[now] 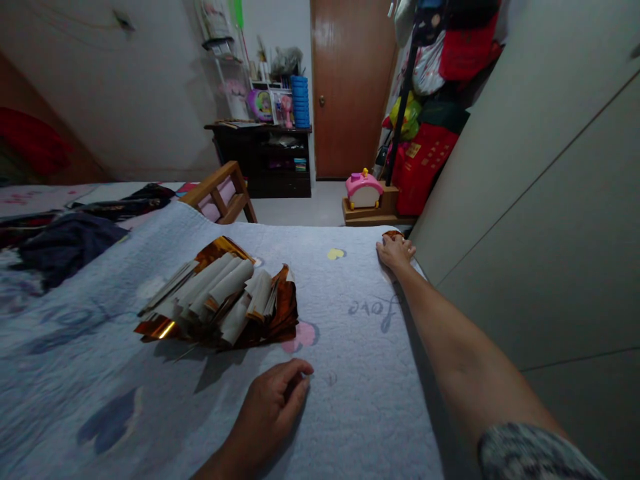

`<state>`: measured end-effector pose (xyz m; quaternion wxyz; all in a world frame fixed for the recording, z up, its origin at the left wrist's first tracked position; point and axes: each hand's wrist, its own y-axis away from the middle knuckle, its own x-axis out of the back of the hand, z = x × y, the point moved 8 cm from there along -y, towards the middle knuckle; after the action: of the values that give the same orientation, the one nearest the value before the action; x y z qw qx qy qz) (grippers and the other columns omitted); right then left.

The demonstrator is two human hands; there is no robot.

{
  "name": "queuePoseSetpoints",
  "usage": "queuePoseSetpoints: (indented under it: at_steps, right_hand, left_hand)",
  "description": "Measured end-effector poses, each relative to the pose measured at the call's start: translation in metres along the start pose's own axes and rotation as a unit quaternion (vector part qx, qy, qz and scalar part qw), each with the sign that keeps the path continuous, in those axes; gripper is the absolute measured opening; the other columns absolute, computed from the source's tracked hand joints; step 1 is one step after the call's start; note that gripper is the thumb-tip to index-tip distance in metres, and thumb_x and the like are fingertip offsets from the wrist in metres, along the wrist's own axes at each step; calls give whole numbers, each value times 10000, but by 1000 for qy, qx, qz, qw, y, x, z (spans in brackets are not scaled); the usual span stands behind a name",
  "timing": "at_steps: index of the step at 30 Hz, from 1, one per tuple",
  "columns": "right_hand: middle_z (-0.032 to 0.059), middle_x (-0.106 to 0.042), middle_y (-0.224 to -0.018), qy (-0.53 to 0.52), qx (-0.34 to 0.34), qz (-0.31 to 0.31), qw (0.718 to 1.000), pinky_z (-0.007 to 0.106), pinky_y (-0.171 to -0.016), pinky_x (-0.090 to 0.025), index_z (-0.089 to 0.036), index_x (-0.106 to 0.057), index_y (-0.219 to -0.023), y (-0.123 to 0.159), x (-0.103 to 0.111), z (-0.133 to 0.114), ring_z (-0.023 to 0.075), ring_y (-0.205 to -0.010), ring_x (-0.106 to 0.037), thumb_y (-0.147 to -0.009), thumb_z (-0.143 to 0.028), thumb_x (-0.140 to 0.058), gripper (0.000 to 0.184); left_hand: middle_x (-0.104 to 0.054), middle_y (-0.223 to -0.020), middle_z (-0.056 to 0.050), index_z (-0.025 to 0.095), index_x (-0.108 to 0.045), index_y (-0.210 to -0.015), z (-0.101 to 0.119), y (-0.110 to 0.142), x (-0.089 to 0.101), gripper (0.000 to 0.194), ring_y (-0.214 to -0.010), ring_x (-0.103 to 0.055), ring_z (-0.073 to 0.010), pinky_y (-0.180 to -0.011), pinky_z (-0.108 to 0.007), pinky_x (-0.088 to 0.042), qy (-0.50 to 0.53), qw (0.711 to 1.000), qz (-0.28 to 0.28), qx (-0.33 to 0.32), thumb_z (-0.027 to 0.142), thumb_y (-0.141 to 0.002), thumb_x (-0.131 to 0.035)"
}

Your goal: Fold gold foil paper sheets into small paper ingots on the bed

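On the light blue quilted bedcover lies a loose heap of copper-coloured foil sheets point(286, 303), with pale folded and rolled paper point(220, 290) on top. My left hand point(273, 407) rests on the cover below this heap, apart from it, with fingers loosely bent and a gap by the thumb; nothing is in it. At the far right corner of the bed, my outstretched right hand point(396, 252) has its fingers over a small piece of copper-coloured foil point(393, 233). Most of that piece is hidden by the hand or lies past the bed's edge.
A tall pale cabinet point(540, 200) stands close along the right side. Beyond the bed are a wooden chair point(220, 190), a dark shelf unit point(260, 163), a brown door point(350, 87) and a pink-and-white toy point(364, 192). Dark clothes point(75, 240) lie at left.
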<state>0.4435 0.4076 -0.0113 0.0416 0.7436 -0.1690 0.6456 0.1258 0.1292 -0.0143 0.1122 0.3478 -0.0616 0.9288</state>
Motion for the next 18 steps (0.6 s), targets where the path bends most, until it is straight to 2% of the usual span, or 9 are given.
queuePoseSetpoints:
  at_steps: [6,11,18]
  right_hand:
    - [173,-513,-1446,-13,9,-9,1000,582,-1093,-273,-185,-557,-1366,13,-5,-12,357,-1351,-382,-993,-443,-383,486]
    - [204,-493,-1468,-20,-3,-27,999,590,-1130,-241,-114,-504,-1415,12,-8,-15,353,-1396,-353,-996,-413,-364,534]
    - [198,-429,-1534,-23,-6,-42,999,588,-1147,-218,-115,-448,-1466,12,-7,-22,346,-1445,-296,-1009,-404,-329,554]
  left_hand:
    - [-714,-793,-28,209,-691,-950,4,0,-6,201,-727,-683,-182,-679,-260,-482,-30,999,2,-14,280,-927,-505]
    - [-729,-826,-35,214,-692,-954,6,0,-7,207,-771,-695,-191,-710,-271,-490,-42,999,18,-26,249,-925,-490]
    - [-733,-840,-36,207,-686,-953,5,-1,-10,205,-780,-697,-189,-716,-274,-487,-51,998,17,-30,223,-921,-485]
